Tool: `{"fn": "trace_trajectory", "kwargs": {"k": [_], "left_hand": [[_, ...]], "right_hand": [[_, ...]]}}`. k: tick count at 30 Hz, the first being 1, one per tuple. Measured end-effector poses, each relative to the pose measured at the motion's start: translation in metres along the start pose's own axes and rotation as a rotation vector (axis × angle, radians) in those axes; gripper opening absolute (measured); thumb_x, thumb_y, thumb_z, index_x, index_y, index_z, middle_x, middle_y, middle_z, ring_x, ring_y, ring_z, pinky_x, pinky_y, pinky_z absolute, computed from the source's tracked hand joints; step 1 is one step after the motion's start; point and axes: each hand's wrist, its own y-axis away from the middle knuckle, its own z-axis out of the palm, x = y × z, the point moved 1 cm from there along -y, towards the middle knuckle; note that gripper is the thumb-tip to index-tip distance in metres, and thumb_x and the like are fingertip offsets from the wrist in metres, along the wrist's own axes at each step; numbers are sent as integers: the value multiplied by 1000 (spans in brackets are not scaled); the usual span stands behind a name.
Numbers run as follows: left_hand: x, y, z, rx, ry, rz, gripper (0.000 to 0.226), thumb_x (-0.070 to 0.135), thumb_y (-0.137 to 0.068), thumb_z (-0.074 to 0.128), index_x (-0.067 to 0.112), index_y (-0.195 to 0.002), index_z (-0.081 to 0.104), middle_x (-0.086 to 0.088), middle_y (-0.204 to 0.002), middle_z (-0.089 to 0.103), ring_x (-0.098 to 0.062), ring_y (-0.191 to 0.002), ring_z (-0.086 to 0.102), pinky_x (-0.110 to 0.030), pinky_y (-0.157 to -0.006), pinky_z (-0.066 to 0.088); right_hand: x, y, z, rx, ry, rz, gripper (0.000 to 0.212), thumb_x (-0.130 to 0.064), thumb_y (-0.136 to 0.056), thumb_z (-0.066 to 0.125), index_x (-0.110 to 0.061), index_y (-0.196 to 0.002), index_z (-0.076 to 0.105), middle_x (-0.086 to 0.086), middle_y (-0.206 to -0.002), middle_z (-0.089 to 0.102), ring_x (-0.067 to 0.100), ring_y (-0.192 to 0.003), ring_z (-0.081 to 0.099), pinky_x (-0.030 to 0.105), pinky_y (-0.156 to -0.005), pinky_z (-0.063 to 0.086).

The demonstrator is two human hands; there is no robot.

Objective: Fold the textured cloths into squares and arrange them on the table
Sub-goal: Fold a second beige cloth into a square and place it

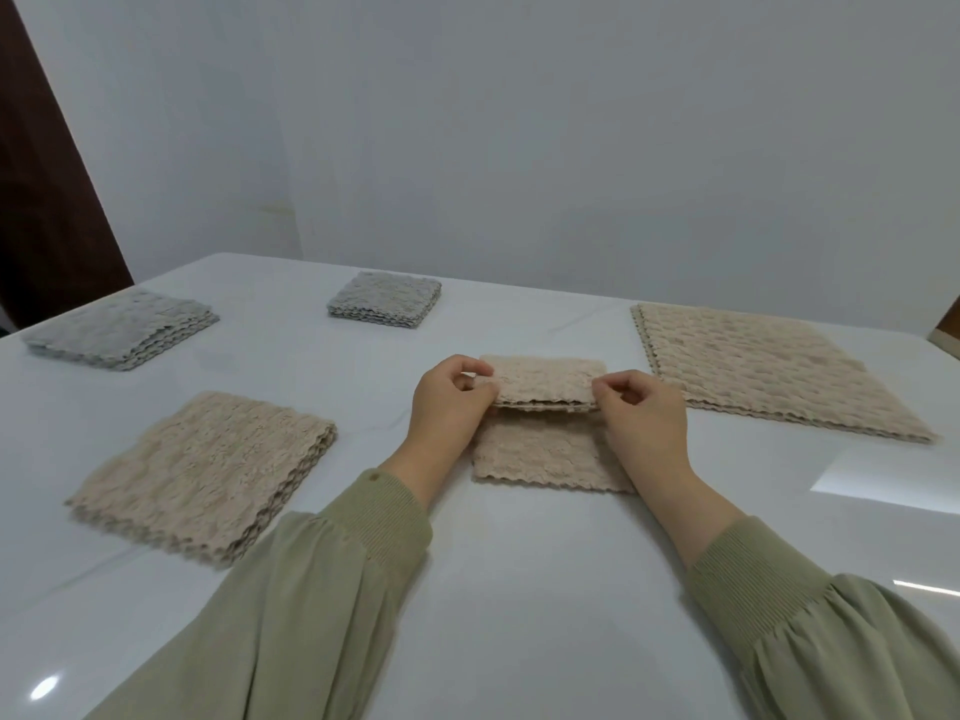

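Fingertips (480, 389) of the left hand (447, 407) and right hand (644, 415) pinch the two corners of the cloth (545, 452) flap, mid-table (493, 589). The fold into a square looks half done. Next, the flap edge needs laying level on the near edge.

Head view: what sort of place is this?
Probably a plain indoor room set up for folding work: a glossy white table, a bare pale wall, and sorted stacks of beige cloths and grey cloths.
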Motion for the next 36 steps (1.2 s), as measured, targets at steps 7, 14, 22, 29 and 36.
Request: {"fn": "trace_trajectory", "kwargs": {"k": [7,14,22,29,36], "left_hand": [[7,33,-17,-107,-57,-93,20,1,-84,61,14,-99,64,-5,-65,58,-11,-50,59,-20,-49,50],[11,45,-22,-158,-51,-135,10,7,-86,61,10,-93,67,-5,-66,60,-17,-53,57,-28,-56,50],[12,43,-23,-180,-164,-110,17,4,-83,64,12,-99,66,-2,-62,56,-16,-53,56,-25,-50,49],[10,41,-27,-192,-297,-61,15,9,-80,66,17,-93,67,1,-57,56,-18,-49,53,-27,-59,48],[6,41,-25,-206,-385,-18,15,11,-77,68,20,-89,67,2,-59,62,-12,-48,57,-24,-55,46]], "right_hand": [[0,34,-20,-99,32,16,13,-6,-83,62,-18,-88,66,-3,-61,48,0,-46,41,8,-48,34],[4,41,-29,-138,55,23,15,-10,-83,61,-24,-78,66,4,-68,58,15,-64,52,30,-66,45],[2,41,-30,-115,114,3,18,-6,-83,59,-22,-81,66,-3,-66,52,10,-58,47,22,-58,39],[2,43,-30,-146,198,-1,23,-5,-81,55,-25,-80,66,0,-69,59,13,-61,51,22,-59,39],[0,45,-33,-155,274,-20,21,-5,-81,53,-22,-83,66,-5,-68,59,13,-65,54,23,-63,39]]}}
